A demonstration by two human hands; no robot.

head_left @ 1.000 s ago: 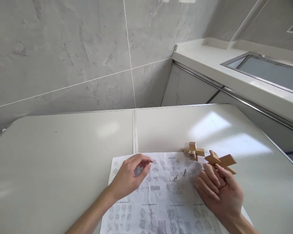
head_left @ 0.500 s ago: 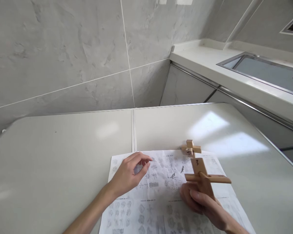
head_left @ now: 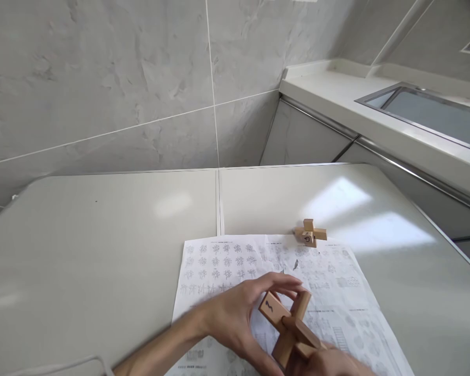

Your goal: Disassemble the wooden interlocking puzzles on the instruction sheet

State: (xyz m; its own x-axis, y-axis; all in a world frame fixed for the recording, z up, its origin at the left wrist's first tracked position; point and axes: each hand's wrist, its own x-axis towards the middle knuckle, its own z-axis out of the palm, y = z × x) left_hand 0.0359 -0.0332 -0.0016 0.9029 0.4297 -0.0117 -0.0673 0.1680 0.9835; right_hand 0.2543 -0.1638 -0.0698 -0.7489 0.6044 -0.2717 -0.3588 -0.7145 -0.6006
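Held low over the printed sheet (head_left: 321, 297) is a wooden burr puzzle (head_left: 293, 326), made of crossed, interlocked sticks, one bearing a dark handwritten mark. My right hand (head_left: 329, 362) grips its lower end from the right, fingers partly hidden by the wood and the frame's bottom edge. From the left, my left hand (head_left: 238, 313) curves around it, with the fingers at its upper side and the thumb by its lower side. A smaller assembled wooden puzzle (head_left: 308, 233), also marked by hand, stands at the sheet's far edge.
The sheet lies on a pale folding table (head_left: 102, 250) with a centre seam (head_left: 219, 203). Behind rises a grey tiled wall (head_left: 133, 68). At the right is a white counter (head_left: 317, 86) with an inset glass-topped panel (head_left: 423, 115). A thin grey strap or cord (head_left: 70, 363) shows at lower left.
My left hand has moved right and down, from above the sheet to around the puzzle. My right hand has brought the puzzle lower and left, turning it. The view has shifted slightly.
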